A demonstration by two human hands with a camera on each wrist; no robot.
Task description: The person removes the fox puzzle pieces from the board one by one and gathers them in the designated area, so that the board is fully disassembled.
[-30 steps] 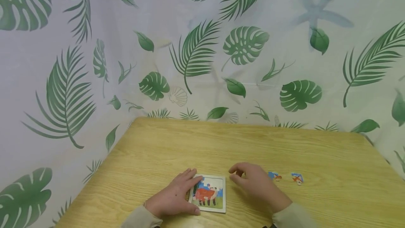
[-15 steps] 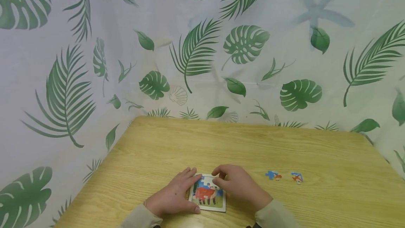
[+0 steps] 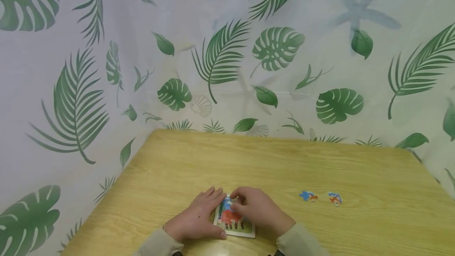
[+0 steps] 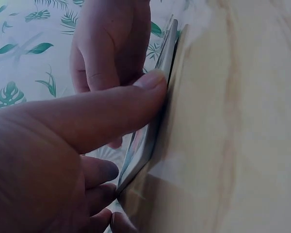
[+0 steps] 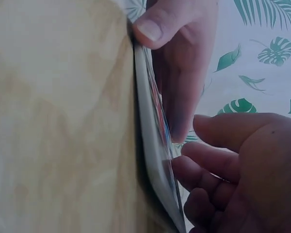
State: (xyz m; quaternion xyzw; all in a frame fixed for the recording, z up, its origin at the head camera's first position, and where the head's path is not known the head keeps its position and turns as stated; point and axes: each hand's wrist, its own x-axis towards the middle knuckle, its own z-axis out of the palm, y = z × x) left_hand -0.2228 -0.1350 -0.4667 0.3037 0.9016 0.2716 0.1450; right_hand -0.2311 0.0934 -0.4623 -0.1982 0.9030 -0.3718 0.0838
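Observation:
A small framed jigsaw puzzle (image 3: 232, 226) with a red animal picture lies flat on the wooden table in front of me. My left hand (image 3: 197, 216) rests along its left side, fingers stretched toward the top corner and thumb at the bottom edge. Over the upper right part, my right hand (image 3: 261, 210) bends its fingers and thumb around a blue patch at the upper edge, apparently a puzzle piece, mostly covered by the fingers. The right wrist view shows those bent fingers against the puzzle frame (image 5: 148, 131). Part of the picture is hidden beneath this hand.
Two loose puzzle pieces lie to the right of the hands: a blue and orange one (image 3: 307, 196) and another with a fox-like face (image 3: 335, 198). The wooden table (image 3: 270, 161) reaches back to a leaf-patterned curtain (image 3: 231, 66).
My right hand has moved left from beside the puzzle to over its upper part. Blue now shows by its fingertips where pale backing was visible. The left hand stays in place.

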